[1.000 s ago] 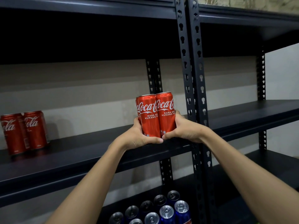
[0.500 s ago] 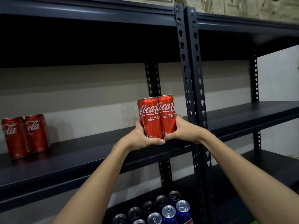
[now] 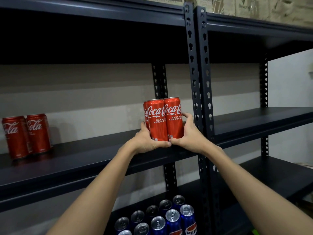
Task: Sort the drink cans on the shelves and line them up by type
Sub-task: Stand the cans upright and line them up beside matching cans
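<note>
A tight cluster of red Coca-Cola cans (image 3: 164, 120) stands upright at the right end of the dark middle shelf (image 3: 81, 156). My left hand (image 3: 146, 141) grips the cluster's left side and base, thumb across the front bottom. My right hand (image 3: 187, 133) wraps around its right side, fingers reaching behind. Two cans face me and a third shows behind on the left. At the shelf's far left stand more red Coca-Cola cans (image 3: 27, 134), untouched. Blue Pepsi cans (image 3: 162, 217) are lined up in rows on the shelf below.
Perforated dark uprights (image 3: 198, 82) rise just right of the held cans, dividing this rack from a second rack (image 3: 264, 119) on the right. An upper shelf (image 3: 101, 11) overhangs. Cardboard boxes (image 3: 254, 9) sit on top. A grey wall lies behind.
The held cans and both hands sit at about the same place on the shelf; the view has tilted slightly upward, showing more of the boxes on top.
</note>
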